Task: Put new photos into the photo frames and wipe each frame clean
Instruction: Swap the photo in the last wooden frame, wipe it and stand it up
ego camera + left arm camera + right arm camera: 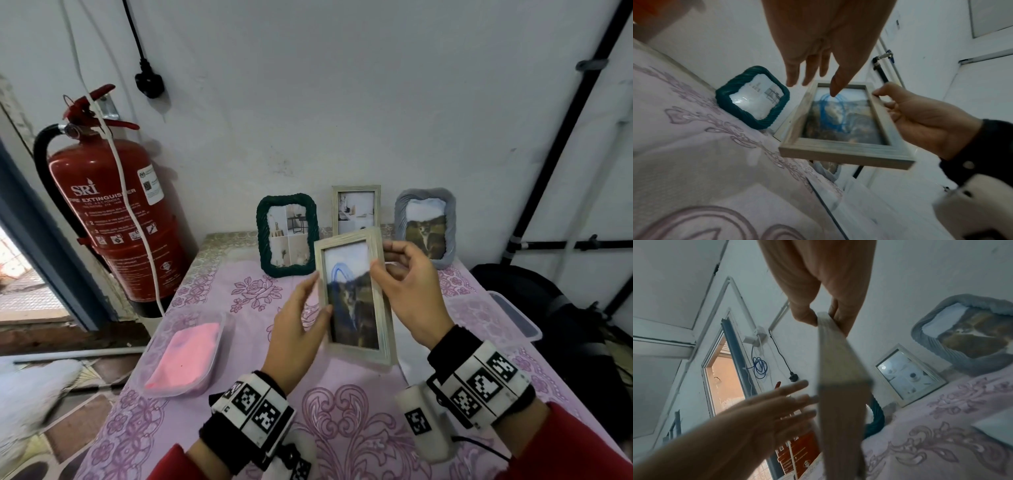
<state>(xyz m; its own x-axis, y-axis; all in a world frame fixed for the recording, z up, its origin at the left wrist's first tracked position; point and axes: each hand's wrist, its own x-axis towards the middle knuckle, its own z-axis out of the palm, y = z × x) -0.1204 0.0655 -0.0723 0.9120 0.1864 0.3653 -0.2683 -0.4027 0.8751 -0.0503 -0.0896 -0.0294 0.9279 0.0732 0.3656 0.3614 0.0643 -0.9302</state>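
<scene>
Your right hand has its grip pinched on the right edge of the pale wooden frame, near its top, holding it above the desk. The frame's long axis runs from that grip down toward you, glass facing up. Your left hand lies flat-fingered at the opposite long edge, thumb over the glass, clasping nothing. The pink cloth sits left, nearer that free hand.

Red sleeves, black wristbands, white wrist-worn camera blocks — black-and-white square markers
</scene>
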